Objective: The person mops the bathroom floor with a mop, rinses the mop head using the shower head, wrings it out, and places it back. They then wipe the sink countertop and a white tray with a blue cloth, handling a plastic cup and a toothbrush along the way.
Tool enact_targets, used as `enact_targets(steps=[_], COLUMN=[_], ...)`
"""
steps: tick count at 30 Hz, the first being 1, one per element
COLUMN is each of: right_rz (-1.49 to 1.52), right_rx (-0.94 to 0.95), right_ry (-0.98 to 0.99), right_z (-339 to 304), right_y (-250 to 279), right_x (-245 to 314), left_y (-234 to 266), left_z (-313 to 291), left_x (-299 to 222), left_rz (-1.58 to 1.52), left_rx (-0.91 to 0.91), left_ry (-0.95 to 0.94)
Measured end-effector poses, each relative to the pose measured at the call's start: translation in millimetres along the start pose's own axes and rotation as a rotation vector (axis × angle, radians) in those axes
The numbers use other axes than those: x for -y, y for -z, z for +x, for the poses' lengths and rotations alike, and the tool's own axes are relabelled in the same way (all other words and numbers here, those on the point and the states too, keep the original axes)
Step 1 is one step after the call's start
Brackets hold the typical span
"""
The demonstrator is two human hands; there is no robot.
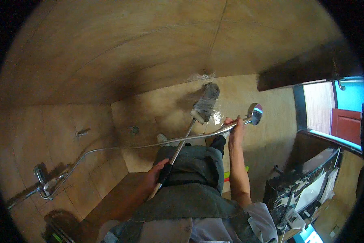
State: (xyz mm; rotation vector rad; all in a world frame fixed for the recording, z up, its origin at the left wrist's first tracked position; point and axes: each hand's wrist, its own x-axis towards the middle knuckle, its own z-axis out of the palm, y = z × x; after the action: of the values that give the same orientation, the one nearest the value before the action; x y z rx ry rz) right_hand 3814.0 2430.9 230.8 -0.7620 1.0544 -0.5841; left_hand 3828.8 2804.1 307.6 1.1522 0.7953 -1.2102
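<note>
My right hand is closed around the handle of a chrome shower head, held out ahead of my body. From it a metal hose runs left to a chrome shower mixer on the tiled wall. In my left hand, wrapped near the dark grip, is the pole of a mop. Its wet grey head rests on the tiled floor close to the far wall. The pole slants back toward me and crosses below the shower handle and hose.
A round drain lies in the floor to the left of my feet. A small metal fitting sticks out of the left wall. On the right stands a dark-patterned vanity counter, below a doorway with a red panel beyond it.
</note>
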Motion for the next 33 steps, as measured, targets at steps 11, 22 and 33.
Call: enact_targets(steps=[11, 22, 33], right_rz=[-0.296, -0.214, -0.183], right_rx=[-0.118, 0.372, 0.770], right_ry=[0.251, 0.056, 0.117], right_z=[41, -37, -211], right_y=[40, -38, -190], right_x=[-5, -63, -124], left_y=[122, 270, 349], left_z=[19, -148, -133], left_x=[-74, -137, -158], left_rz=[0.146, 1.176, 0.416], left_rx=[-0.233, -2.002, -1.645], left_ry=[-0.893, -0.861, -1.070])
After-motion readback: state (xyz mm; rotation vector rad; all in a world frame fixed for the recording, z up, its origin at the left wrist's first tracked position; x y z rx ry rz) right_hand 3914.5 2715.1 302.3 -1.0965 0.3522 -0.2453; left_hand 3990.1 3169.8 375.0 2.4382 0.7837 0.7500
